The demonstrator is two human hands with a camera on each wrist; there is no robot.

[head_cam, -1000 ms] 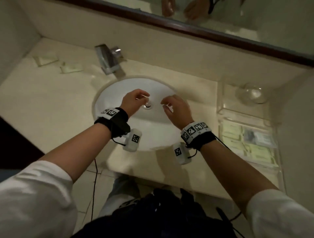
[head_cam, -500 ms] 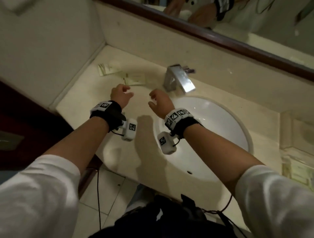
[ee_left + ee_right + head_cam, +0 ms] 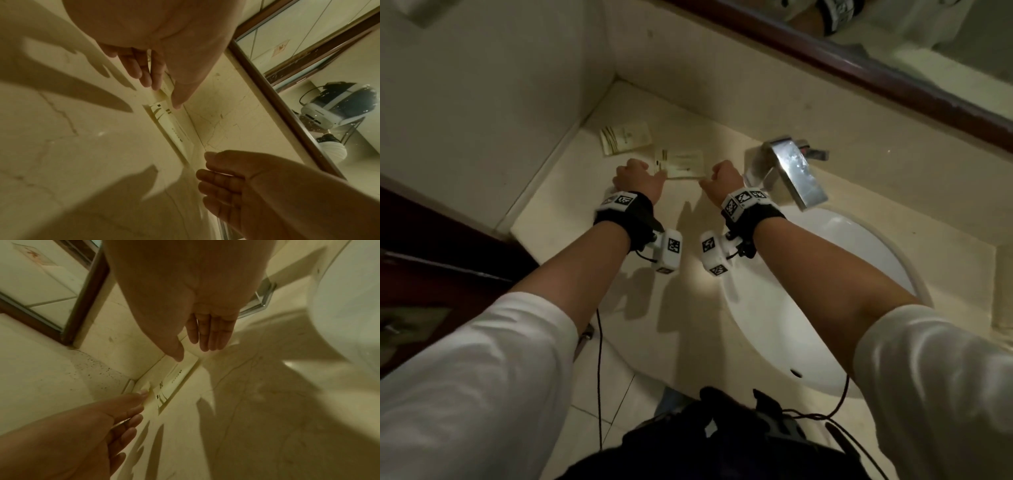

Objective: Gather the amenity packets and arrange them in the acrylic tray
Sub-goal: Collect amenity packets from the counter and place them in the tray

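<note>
My relaxed, empty left hand (image 3: 637, 180) and right hand (image 3: 723, 180) flanking the flat cream rectangular amenity packet (image 3: 680, 163), long axis nine-to-three on the beige marble tabletop (image 3: 571, 219).

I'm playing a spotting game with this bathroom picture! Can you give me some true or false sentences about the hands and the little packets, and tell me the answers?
1. Two amenity packets lie on the counter left of the faucet. True: a far packet and a near packet.
2. The left hand is lifting a packet high in the air. False: both packets lie flat on the counter.
3. The right hand has straight fingers reaching toward the near packet. True.
4. A packet is inside the sink. False: none shows in the basin.
5. The faucet is wooden. False: it is shiny metal.
</note>
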